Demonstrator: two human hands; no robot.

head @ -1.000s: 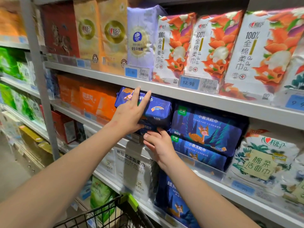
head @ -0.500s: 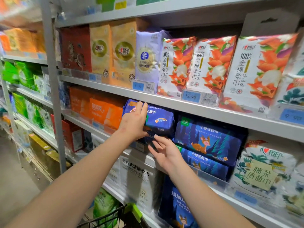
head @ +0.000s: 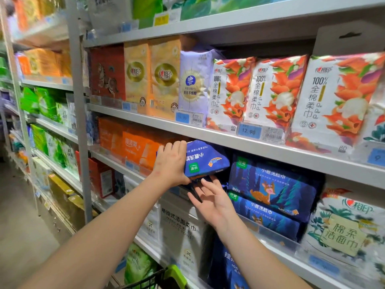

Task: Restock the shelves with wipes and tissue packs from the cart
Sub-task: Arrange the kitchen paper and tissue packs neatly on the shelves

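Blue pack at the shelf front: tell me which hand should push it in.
Left. The left hand grips the blue pack, fingers over its top and thumb underneath, so it can likely push it in. The right hand is open below, holding nothing.

glossy plastic blue pack (head: pixel 205 161), matt metal shelf (head: pixel 239 140).
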